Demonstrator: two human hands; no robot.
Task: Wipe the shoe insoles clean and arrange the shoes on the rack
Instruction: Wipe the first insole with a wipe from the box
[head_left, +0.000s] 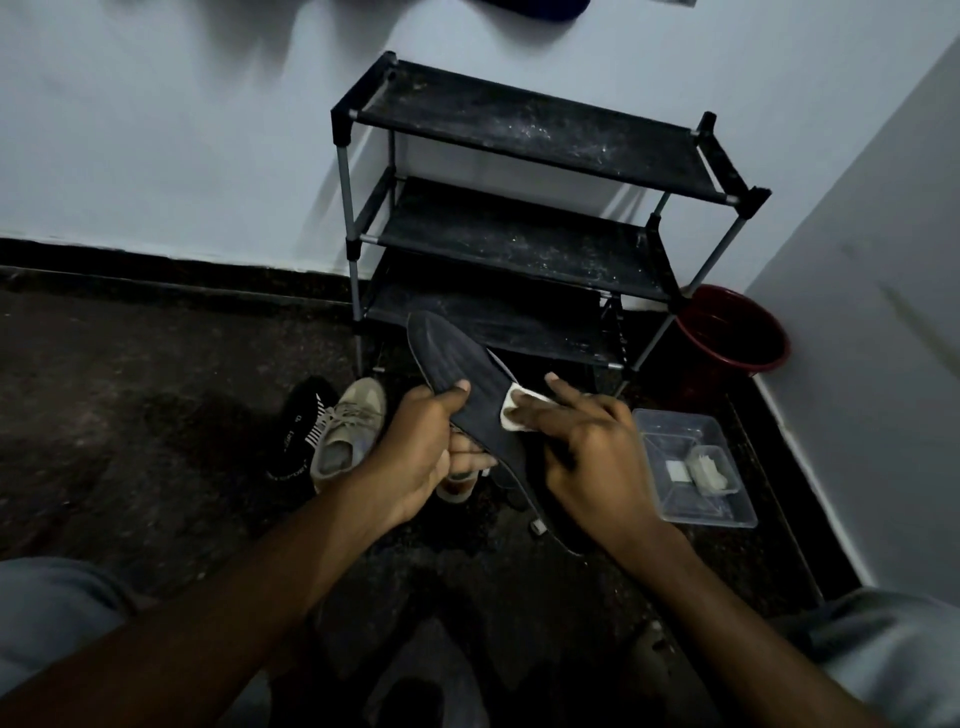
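Insole (457, 364): dark, ribbed, held slanting in front of the lowest shelf of the rack (524, 130), toe end up.
Your left hand (415, 452): grips the insole near its middle, thumb on top, fingers curled beneath.
Your right hand (592, 452): fingers stretched out, pressing a white wipe (511, 418) onto the insole's upper face.
Rack: black, three dusty shelves, against the wall.
Beige shoe (348, 426), black shoe (298, 426): side by side on the floor, left of your left hand.
Tray (727, 512): clear plastic, on the floor right of your right hand, small white pieces inside.
Bucket (737, 338): red, in the corner beside the rack.
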